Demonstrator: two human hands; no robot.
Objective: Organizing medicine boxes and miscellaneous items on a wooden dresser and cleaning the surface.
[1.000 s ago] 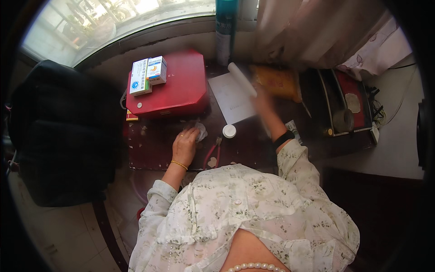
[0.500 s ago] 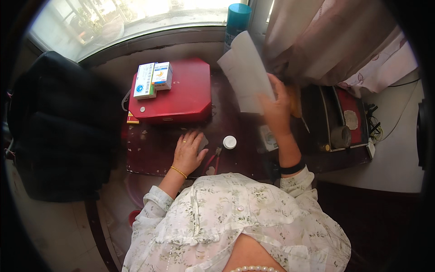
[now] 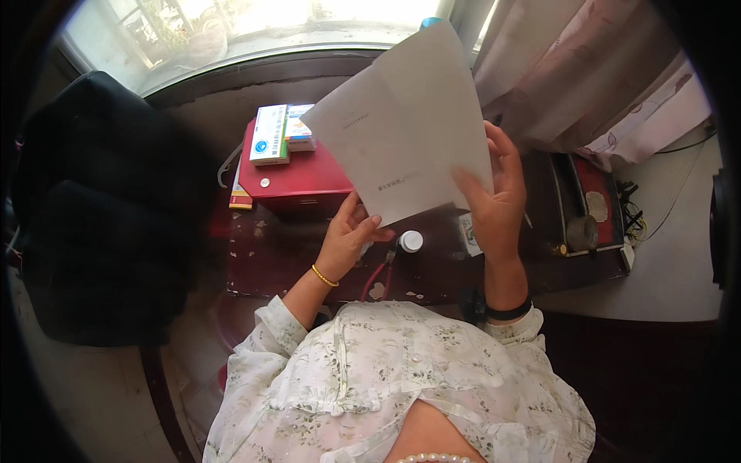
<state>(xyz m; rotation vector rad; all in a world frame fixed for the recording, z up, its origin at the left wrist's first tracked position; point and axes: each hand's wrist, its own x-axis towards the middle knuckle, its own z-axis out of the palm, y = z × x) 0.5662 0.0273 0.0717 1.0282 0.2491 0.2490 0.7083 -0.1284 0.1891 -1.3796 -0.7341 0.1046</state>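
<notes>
Now the right hand (image 3: 500, 197) grasps the paper (image 3: 409, 123) by its right edge, and the sheet spreads up and leftward from that grip; the left hand (image 3: 347, 239) is at its lower-left corner, pinching or not, I can't tell.

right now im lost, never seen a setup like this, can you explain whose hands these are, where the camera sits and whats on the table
There is no machine here: these are a person's own two bare hands. The view comes from the left one of two wide fisheye cameras worn on the head, looking down, so straight edges bend near the rim.

The right hand holds a sheet of white paper by its right side. The left hand is at the lower left corner; whether it grips is unclear.

On the dark red table are a red case with two small boxes on top, a small white container and red-handled pliers.
</notes>
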